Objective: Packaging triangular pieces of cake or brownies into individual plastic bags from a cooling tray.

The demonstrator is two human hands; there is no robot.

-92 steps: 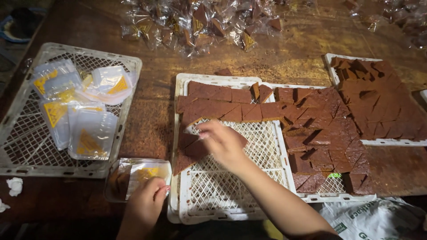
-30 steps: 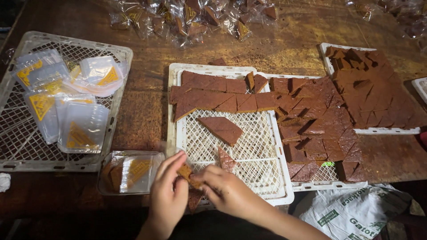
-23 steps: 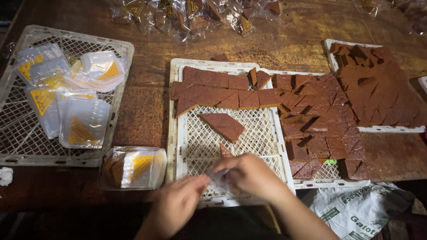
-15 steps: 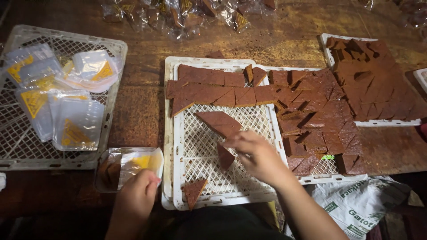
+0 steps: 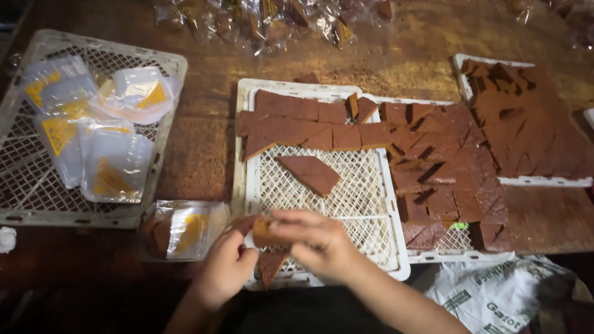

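Both my hands meet over the near edge of the middle white mesh tray [image 5: 383,204]. My right hand [image 5: 318,242] pinches a small brown slab piece [image 5: 265,230] from the right and above, and my left hand [image 5: 224,267] holds its left end. Just below them a brown triangular piece [image 5: 270,267] lies on the tray. A larger flat brown slab [image 5: 308,173] rests alone in the tray's middle, and several more slabs [image 5: 297,124] line its far edge. A clear plastic bag [image 5: 182,227] with brown pieces and a yellow mark lies left of my left hand.
A white crate [image 5: 21,161] at the left holds several empty clear bags [image 5: 111,162] with yellow marks. Two more trays [image 5: 526,180] at the right carry many brown slabs [image 5: 445,167]. Wrapped pieces [image 5: 272,15] are piled at the table's far side. A printed sack [image 5: 495,297] lies at lower right.
My right hand came back from the tray's middle to the near edge with a small brown piece, and my left hand moved over from the bag to meet it.
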